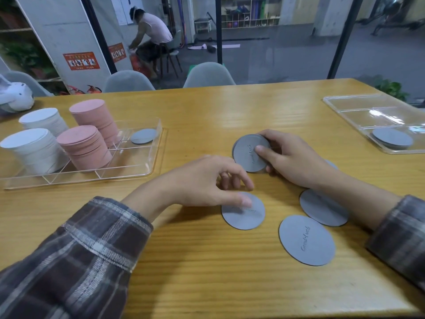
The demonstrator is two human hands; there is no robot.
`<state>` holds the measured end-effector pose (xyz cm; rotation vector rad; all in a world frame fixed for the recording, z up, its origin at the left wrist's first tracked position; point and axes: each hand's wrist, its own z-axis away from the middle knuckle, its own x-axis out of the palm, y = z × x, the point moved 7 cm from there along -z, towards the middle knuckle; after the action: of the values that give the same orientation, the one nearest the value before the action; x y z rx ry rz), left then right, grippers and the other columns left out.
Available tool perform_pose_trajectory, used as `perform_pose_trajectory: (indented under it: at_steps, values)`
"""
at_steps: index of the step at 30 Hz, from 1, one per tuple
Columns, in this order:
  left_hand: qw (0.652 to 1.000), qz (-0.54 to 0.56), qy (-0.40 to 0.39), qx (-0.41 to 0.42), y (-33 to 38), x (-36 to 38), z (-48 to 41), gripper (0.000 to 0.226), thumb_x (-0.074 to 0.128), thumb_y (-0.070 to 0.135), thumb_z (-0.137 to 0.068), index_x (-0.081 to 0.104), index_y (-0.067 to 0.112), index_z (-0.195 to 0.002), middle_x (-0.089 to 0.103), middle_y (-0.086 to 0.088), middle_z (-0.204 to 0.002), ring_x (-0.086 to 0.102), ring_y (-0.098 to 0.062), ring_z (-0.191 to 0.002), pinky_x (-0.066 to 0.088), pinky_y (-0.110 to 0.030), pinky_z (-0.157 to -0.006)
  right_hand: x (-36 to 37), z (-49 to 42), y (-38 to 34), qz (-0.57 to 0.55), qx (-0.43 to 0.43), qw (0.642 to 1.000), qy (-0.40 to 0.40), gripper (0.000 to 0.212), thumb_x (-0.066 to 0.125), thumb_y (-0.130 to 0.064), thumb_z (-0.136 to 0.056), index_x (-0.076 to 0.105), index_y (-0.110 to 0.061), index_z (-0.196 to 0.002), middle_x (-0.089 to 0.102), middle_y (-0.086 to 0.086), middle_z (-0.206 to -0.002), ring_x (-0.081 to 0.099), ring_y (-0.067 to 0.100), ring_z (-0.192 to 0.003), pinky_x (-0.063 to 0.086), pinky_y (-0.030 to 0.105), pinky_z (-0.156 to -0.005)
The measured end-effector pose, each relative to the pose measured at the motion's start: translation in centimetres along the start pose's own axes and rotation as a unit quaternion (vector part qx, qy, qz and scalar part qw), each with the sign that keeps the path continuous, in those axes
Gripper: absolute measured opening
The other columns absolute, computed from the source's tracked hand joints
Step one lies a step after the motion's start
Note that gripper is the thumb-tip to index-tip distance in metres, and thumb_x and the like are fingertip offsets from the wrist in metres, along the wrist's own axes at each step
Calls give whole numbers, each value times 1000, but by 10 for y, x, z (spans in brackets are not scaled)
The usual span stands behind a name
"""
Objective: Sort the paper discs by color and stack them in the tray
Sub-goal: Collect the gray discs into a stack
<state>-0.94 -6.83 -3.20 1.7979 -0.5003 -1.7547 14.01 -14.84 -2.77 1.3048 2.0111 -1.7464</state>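
Note:
My right hand (289, 157) grips a small stack of grey discs (247, 155), thumb on top, tilted just above the table. My left hand (207, 183) hovers with curled fingers over a loose grey disc (247, 216), thumb touching its top. Two more grey discs lie flat: one (307, 240) near the front, one (322, 209) partly under my right forearm. The clear tray (138, 166) at the left holds two white stacks (34, 150), two pink stacks (85, 146) and a single grey disc (143, 136).
A second clear tray (345, 111) at the far right holds a few grey discs (392, 137). A white object (13, 95) sits at the table's far left edge. Grey chairs (208, 74) stand behind the table; a person sits beyond the glass.

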Motion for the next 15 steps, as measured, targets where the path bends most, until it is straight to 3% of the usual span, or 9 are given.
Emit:
perform_pose_trajectory:
  at_steps: [2,7,11,15]
  values:
    - [1000,-14,-12,0,-1,1,0,39,93,46,-72,76,39,-106,64,12,-103,56,-8,-88,41,-13,-74,0,0,0,2,-1,1000,1,14,54,-20,-102,63,-24,-112,68,-2,-81,64,13,-56,51,26,-60]
    - [999,28,14,-7,-4,-3,-2,37,96,31,-71,70,31,-97,67,8,-94,57,-10,-78,40,-13,-65,-1,1,-3,-5,-5,1000,1,25,54,-18,-102,63,-26,-124,67,-12,-79,61,11,-54,53,27,-58]
    - [991,73,110,-3,-12,-18,-5,28,92,24,-77,69,25,-92,66,10,-81,57,-8,-69,42,-15,-65,0,1,-2,-16,-2,1000,0,27,54,-18,-103,63,-28,-125,66,-13,-75,61,11,-54,51,25,-58]
    - [966,115,232,0,-20,-33,-5,17,85,15,-85,70,21,-90,72,8,-87,63,-4,-71,51,-20,-68,1,0,-1,-46,13,999,-12,23,47,-19,-106,66,-27,-116,64,-1,-66,62,13,-56,51,27,-60]
